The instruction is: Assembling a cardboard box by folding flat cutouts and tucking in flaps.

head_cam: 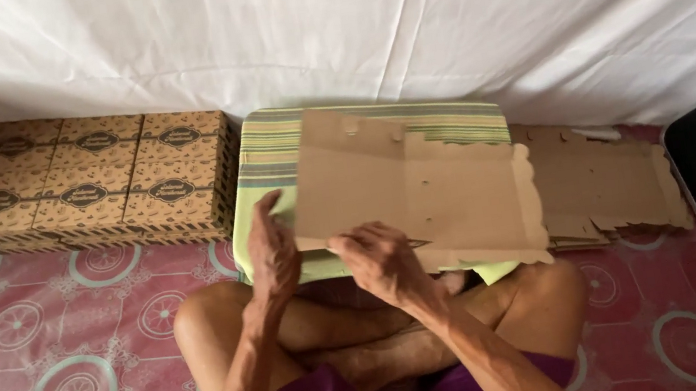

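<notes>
Flat cardboard sheet lies between folded boxes and flat stack.

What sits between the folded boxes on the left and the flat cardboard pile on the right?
Head view: the striped cushion, with the cardboard sheet on it, held by both hands.
</notes>
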